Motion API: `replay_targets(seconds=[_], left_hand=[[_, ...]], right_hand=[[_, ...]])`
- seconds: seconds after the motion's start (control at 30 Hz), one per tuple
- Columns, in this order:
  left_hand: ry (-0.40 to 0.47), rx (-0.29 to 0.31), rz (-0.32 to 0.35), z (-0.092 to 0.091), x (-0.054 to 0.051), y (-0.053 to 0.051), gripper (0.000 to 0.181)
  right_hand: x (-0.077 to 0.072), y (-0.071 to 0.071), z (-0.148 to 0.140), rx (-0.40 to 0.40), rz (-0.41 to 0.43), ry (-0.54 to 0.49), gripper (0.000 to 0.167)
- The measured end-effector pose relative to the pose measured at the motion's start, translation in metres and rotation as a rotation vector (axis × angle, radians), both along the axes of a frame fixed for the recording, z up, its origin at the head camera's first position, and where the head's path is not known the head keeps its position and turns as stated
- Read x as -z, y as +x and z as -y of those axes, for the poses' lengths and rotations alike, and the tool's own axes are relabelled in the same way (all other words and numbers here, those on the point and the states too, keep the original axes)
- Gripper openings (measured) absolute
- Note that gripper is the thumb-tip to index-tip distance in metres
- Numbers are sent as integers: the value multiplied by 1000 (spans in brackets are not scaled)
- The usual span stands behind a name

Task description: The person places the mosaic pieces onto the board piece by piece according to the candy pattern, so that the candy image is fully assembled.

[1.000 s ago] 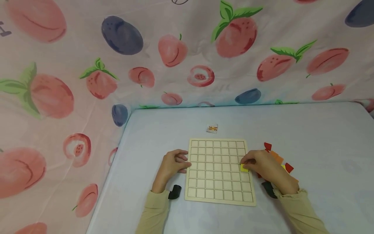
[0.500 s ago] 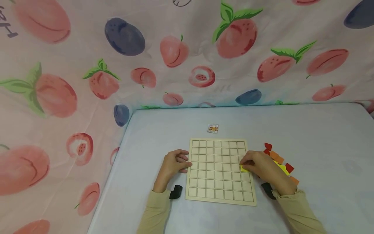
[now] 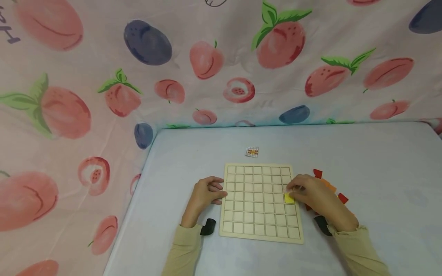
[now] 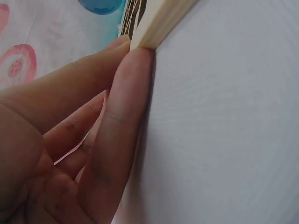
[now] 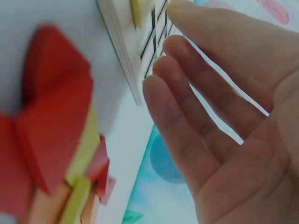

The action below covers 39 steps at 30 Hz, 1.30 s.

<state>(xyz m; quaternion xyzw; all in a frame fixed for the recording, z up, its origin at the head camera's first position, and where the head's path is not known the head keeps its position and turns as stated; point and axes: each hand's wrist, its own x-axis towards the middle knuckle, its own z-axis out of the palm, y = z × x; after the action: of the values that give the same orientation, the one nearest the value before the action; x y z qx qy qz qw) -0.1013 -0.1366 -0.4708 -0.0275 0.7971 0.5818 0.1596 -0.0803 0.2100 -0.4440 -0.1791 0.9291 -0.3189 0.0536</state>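
A pale wooden grid board [image 3: 257, 197] lies flat on the white table. My left hand [image 3: 204, 194] holds its left edge; the left wrist view shows the thumb [image 4: 79, 77] over the edge and a finger [image 4: 124, 102] against its side. One square yellow tile [image 3: 289, 198] sits in a cell at the right side of the grid. My right hand [image 3: 315, 195] is just above and beside that tile, its fingers [image 5: 187, 126] relaxed and apart from it in the right wrist view. Whether the thumb tip still touches the tile is hard to tell.
Right of the board, partly behind my right hand, is a loose pile of red pieces [image 5: 56, 121], orange pieces [image 3: 329, 186] and yellow ones. A small printed pattern card [image 3: 252, 152] lies beyond the board. A fruit-print cloth [image 3: 238, 57] hangs behind the table.
My right hand has let go of the yellow tile and drawn slightly right, so more of the tile shows in its cell. The left hand has stayed at the board's edge.
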Motion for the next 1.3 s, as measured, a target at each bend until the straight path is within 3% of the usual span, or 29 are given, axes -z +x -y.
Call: replay_targets(seconds=[0.5, 1.1, 1.3], left_hand=[[0, -7, 9, 1, 3, -1, 45], [5, 16, -5, 0, 1, -1, 46], [16, 26, -7, 2, 2, 0, 47]], right_hand=[[-7, -12, -33, 101, -54, 118, 31], [0, -32, -51, 186, 45, 233, 36], [0, -36, -57, 172, 75, 224, 27]])
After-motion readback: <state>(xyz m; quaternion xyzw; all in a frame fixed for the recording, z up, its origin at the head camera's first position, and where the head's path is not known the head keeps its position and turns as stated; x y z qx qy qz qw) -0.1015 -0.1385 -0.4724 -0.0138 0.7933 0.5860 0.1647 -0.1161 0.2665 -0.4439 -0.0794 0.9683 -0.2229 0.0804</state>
